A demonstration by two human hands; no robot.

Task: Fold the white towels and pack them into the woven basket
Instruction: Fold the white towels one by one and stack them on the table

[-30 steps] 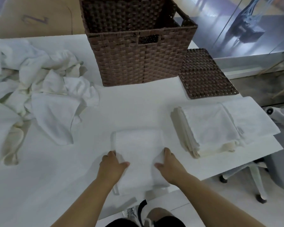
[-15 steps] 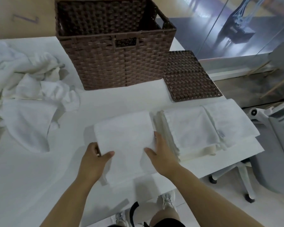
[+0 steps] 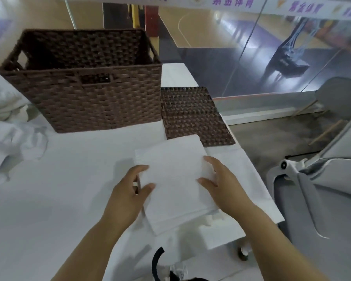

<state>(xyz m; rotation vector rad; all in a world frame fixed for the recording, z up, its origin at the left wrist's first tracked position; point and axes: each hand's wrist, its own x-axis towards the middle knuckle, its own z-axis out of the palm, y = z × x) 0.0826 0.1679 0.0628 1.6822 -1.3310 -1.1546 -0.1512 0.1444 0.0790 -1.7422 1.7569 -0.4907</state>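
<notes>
A folded white towel (image 3: 174, 179) is held between both hands above the stack of folded towels (image 3: 229, 222) near the table's right front corner, covering most of that stack. My left hand (image 3: 130, 191) pinches its left edge, thumb on top. My right hand (image 3: 223, 183) grips its right edge, thumb on top and fingers partly under. The brown woven basket (image 3: 89, 94) stands behind, open on top, its inside dark. A heap of unfolded white towels (image 3: 10, 126) lies at the left.
A flat woven lid (image 3: 193, 116) lies right of the basket, its near edge under the held towel. The white table (image 3: 59, 189) ends just right of the stack. A grey chair (image 3: 320, 195) stands off the right edge. A glass wall runs behind.
Both hands have carried the folded towel rightward from the table's middle onto the stack of folded towels. The view has swung right, so the basket now sits at the left.
</notes>
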